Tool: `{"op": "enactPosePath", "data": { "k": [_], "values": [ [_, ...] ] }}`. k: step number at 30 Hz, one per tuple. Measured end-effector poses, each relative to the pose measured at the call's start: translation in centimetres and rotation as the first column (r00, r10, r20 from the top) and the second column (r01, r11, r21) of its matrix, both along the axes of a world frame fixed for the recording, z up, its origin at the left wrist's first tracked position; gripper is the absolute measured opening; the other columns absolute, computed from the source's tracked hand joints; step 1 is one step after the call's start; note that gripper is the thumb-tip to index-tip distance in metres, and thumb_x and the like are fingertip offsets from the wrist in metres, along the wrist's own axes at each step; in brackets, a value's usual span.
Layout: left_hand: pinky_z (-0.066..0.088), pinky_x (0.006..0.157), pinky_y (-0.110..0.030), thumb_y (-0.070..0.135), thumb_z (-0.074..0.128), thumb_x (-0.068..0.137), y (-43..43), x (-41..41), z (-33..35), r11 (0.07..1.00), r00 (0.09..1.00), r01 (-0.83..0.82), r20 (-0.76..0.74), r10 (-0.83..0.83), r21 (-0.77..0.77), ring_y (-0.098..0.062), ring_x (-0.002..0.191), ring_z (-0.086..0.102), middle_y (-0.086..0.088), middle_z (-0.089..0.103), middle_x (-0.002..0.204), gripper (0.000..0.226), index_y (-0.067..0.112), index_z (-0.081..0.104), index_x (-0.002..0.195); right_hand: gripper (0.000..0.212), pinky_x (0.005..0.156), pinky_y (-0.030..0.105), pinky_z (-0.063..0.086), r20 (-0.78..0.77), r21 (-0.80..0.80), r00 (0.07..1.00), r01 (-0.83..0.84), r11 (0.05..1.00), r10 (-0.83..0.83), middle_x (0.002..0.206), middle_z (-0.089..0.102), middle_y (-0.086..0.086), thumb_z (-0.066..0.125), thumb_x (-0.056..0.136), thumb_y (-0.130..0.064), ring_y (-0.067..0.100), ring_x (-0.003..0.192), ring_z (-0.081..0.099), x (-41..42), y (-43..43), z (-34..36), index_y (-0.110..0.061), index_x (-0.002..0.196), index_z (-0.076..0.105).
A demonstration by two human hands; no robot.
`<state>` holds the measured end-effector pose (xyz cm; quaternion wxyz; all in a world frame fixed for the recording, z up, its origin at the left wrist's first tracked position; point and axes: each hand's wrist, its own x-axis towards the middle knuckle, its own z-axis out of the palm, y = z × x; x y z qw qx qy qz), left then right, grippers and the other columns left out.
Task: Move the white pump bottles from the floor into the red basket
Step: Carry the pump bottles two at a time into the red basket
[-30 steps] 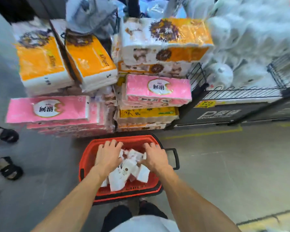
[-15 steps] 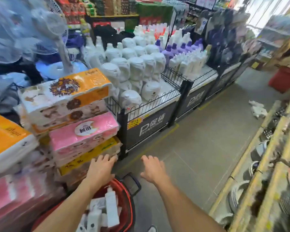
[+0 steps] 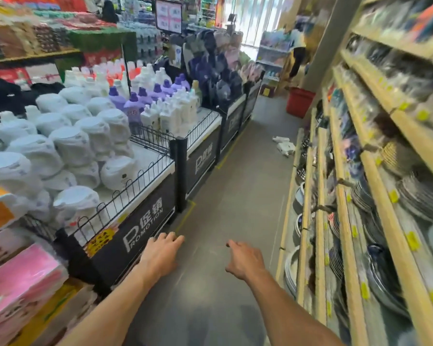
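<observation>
A small heap of white pump bottles [image 3: 284, 145] lies on the grey floor far down the aisle, close to the foot of the right-hand shelves. My left hand [image 3: 160, 254] and my right hand [image 3: 244, 260] are stretched out in front of me above the floor, fingers relaxed and holding nothing. Both hands are well short of the bottles. The red basket is out of the frame.
Black promotion bins [image 3: 140, 236] with wire rails line the left side, filled with white packs and detergent bottles. Wooden shelves [image 3: 355, 221] of plates and bowls run along the right. A red bucket [image 3: 299, 102] stands at the aisle's far end. Tissue packs [image 3: 18, 288] sit at lower left.
The view has swung up and right from the red basket to the aisle. Both hands have lifted out of the basket, leaving bottles in it, and now hang empty over the floor.
</observation>
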<state>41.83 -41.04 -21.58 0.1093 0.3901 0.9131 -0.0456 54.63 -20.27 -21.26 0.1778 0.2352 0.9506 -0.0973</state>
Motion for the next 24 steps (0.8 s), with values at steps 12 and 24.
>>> {"op": "enactPosePath", "data": {
  "k": [12, 24],
  "values": [
    [0.038, 0.099, -0.04, 0.045, 0.065, 0.088, 12.3, -12.5, 2.0, 0.985, 0.985, 0.168, -0.053, -0.167, 0.028, -0.025, 0.129, 0.045, 0.001, 0.045, 0.138, 0.063, 0.029, 0.038, 0.143, 0.072, 0.103, 0.042, 0.042, -0.071, 0.037, 0.981, 0.181, 0.983, -0.178, 0.145, 0.053, 0.005, 0.072, 0.088, -0.043, 0.03, 0.131, 0.049, -10.0, 10.2, 1.5, -0.027, 0.15, 0.039],
    [0.038, 0.098, -0.038, 0.042, 0.065, 0.089, 23.7, -27.2, 4.5, 0.951, 0.953, 0.298, -0.075, -0.293, 0.077, -0.024, 0.129, 0.044, 0.002, 0.045, 0.139, 0.06, 0.032, 0.038, 0.142, 0.066, 0.104, 0.045, 0.039, -0.107, 0.094, 0.942, 0.329, 0.94, -0.319, 0.144, 0.052, 0.006, 0.069, 0.089, -0.04, 0.03, 0.131, 0.048, -19.9, 19.8, 4.8, -0.026, 0.147, 0.04]
  ]
}}
